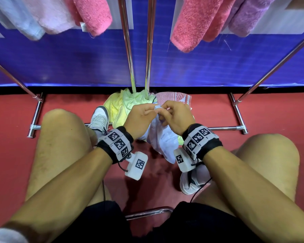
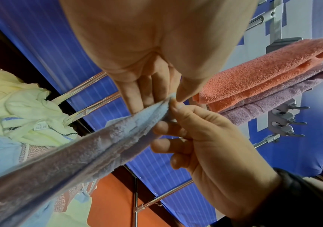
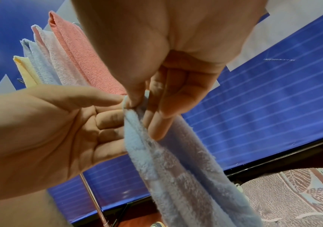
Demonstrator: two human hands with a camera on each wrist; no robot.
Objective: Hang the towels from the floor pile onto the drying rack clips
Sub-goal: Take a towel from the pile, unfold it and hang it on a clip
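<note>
Red floor [image 1: 63, 102]; blue towel [image 1: 162, 139] hangs below both hands' grip.

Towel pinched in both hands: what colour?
Light blue towel, plain terry, no pattern visible. Clearest in the right wrist view.

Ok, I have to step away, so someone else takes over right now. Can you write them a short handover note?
Left hand: pinches the top corner of the light blue towel.
Right hand: pinches the same corner, right beside the left.
The towel hangs from both hands above the floor, between the knees.
Done: several towels already hang on the rack, such as the pink towel to the left and the coral towel to the right.
Left: clip up the blue towel, then the floor pile by the rack poles, with yellow-green and patterned pink towels.
</note>
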